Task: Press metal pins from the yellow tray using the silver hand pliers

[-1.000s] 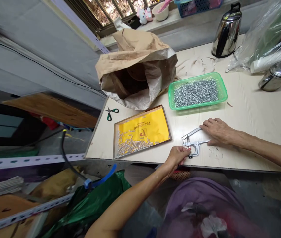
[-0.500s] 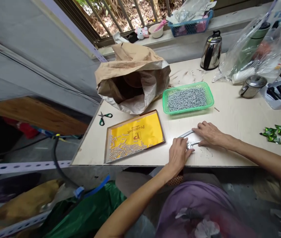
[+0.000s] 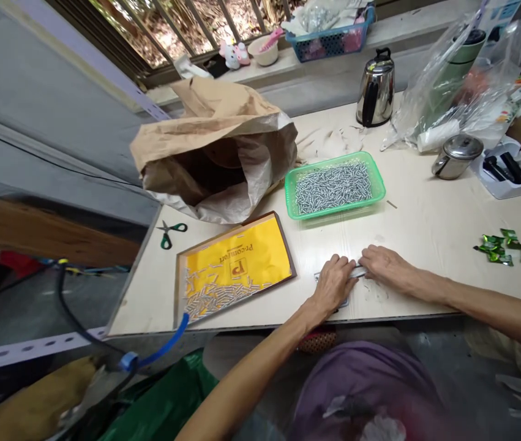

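A jointed silver metal piece with flat bars, like a hinge stay (image 3: 358,272), lies low over the table near its front edge. My left hand (image 3: 333,283) covers much of it, fingers bent over the bars and closed on it. At its other end, my right hand (image 3: 386,267) pinches the bar with its fingertips. The joint is hidden under the left fingers. Left of my hands is a shallow tray (image 3: 294,274) with a yellow lining and many small silver pins (image 3: 218,298). Beyond them stands a green plastic basket (image 3: 336,214) filled with similar pins.
A large open brown paper bag (image 3: 214,128) stands behind the tray, with green-handled scissors (image 3: 166,236) to its left. Toward the back right are a steel kettle (image 3: 374,92), a lidded steel cup (image 3: 457,156) and a plastic bag (image 3: 425,116). Green wrapped packets (image 3: 494,248) lie at right.
The bars, spread in a V before, now sit closer together and mostly under my left hand. My right hand has shifted slightly in its grip. The whole view has swung a little.
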### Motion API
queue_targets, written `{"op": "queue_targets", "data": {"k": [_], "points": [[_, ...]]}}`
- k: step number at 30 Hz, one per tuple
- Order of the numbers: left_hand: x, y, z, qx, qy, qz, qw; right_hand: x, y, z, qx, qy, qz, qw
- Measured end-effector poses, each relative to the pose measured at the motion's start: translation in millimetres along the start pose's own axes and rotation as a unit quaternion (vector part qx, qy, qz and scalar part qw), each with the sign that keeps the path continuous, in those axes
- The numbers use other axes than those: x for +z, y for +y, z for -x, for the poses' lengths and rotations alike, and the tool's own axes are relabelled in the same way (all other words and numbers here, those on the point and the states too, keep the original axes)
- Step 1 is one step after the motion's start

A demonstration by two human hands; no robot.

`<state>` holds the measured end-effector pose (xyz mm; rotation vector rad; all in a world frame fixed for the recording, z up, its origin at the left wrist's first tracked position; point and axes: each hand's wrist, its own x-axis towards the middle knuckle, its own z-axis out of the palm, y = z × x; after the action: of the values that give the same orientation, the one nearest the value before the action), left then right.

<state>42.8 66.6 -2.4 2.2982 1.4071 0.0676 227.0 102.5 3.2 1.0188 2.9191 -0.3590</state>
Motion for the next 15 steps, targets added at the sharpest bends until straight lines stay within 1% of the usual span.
{"op": "queue_targets", "data": {"k": [4,6,9,12,14,15], "points": [[7.5,3.6,5.1,0.014,0.002,-0.025,1.0,16.0,-9.6,10.4,0.007,0.045,0.012,0.999],[9.0,3.0,4.5,0.018,0.004,-0.035,0.999,19.5,-9.3,12.2,0.006,0.06,0.023,0.998],[10.4,2.7,1.2,0.003,0.023,-0.036,0.999,23.2,-3.7,13.8,0.01,0.081,0.029,0.996],[14.0,5.3,3.0,-0.034,0.064,-0.016,0.997,30.8,1.7,17.4,0.006,0.14,0.027,0.99],[17.1,6.7,11.0,-0.053,0.111,-0.007,0.992,37.6,3.0,19.6,-0.006,0.189,0.022,0.982],[18.2,6.6,17.4,-0.051,0.14,-0.007,0.989,40.6,2.8,20.2,-0.013,0.21,0.018,0.977]]}}
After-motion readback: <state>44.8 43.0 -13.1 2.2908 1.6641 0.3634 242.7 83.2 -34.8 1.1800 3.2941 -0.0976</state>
